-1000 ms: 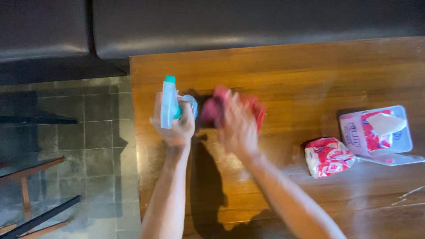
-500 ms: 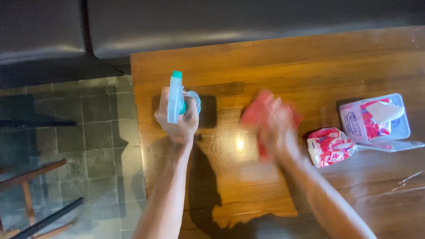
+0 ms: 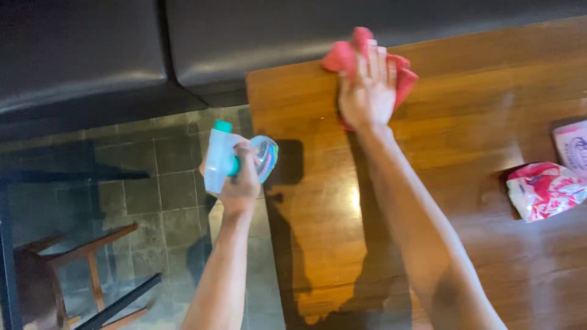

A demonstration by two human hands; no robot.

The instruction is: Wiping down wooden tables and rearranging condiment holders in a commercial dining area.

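Right hand (image 3: 367, 91) flat, fingers spread on crumpled red cloth (image 3: 348, 56) atop brown wooden table (image 3: 465, 104); left hand (image 3: 241, 180), fingers wrapped around pale-blue plastic spray bottle (image 3: 220, 160).

Right hand (image 3: 367, 91) lies flat on the cloth (image 3: 400, 76), which sits on the table (image 3: 465, 201) at its far edge, just by the far left corner. Left hand (image 3: 241, 183) grips the spray bottle (image 3: 223, 156) off the table's left edge, over the floor (image 3: 153, 195). A crumpled packet (image 3: 544, 189) lies near the right side, a tissue pack (image 3: 572, 146) just behind it. The bench seat (image 3: 122, 55) runs beyond the far edge.
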